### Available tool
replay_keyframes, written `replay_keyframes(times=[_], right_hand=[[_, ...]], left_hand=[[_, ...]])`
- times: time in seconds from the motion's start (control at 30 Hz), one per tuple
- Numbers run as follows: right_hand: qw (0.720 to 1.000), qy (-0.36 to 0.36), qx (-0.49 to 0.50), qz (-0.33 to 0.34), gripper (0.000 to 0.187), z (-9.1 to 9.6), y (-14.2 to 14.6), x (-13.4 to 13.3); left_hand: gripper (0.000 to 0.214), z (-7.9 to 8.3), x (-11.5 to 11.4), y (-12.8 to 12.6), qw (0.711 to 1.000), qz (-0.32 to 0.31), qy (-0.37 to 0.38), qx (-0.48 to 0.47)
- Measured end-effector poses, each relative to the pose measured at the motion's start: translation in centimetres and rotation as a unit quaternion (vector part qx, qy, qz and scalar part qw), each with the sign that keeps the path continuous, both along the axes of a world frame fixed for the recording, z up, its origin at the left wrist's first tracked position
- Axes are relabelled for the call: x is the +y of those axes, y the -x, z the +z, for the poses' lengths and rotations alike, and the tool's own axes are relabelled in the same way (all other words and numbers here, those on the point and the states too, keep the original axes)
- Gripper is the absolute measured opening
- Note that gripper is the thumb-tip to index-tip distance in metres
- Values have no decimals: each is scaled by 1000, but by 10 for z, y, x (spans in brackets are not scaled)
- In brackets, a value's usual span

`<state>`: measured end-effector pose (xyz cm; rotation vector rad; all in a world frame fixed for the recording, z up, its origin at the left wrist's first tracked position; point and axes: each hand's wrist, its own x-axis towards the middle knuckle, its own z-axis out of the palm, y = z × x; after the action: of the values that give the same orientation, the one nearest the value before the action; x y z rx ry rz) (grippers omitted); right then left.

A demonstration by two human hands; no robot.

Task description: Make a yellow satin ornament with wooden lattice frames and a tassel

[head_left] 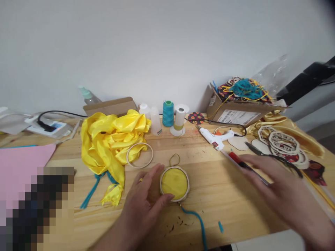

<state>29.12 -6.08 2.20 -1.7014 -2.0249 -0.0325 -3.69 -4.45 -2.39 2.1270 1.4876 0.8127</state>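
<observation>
On the wooden table lies a round yellow fabric piece (174, 183) framed by a pale wooden ring. It has a thin cord loop at its top and a teal cord (200, 218) at its bottom. My left hand (145, 195) grips its left side, thumb on the lower rim and fingers along the left edge. To the right, my right hand (274, 188) has thumb and fingers closed around a red and black pen (237, 159), low over the table. A white glue gun (216, 138) rests just behind the pen.
Yellow satin cloth (104, 139) and a bare wooden ring (127, 157) lie left. Behind stand a teal thread cone (168, 114), another spool (179, 118) and a full cardboard box (232, 113). Cut-out wooden frames (284, 143) and black-handled scissors (255, 149) are at right.
</observation>
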Motion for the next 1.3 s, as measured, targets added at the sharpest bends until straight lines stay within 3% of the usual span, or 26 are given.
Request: replay_keyframes(times=[0.1,0.23,0.4,0.57,1.13,1.3], right_hand=[[984,73,82,140,28,-1,65,6],[956,144,164,198,39,-12,102,12],[949,182,168,196,60,-16,107,11],[946,195,168,197,66,-18,111,12],[940,209,183,199,65,-21,113,12],[952,165,173,191,64,-20,109,12]], left_hand=[[54,3,-1,1,1000,-3,-21,21],[42,5,-2,1,999,-5,-43,21],[59,4,-2,0,999,-3,-21,48],[76,2,-4,0,996,-22,12,87],[71,-2,-5,0,995,-32,31,89],[71,0,-5,0,996,-34,8,85]])
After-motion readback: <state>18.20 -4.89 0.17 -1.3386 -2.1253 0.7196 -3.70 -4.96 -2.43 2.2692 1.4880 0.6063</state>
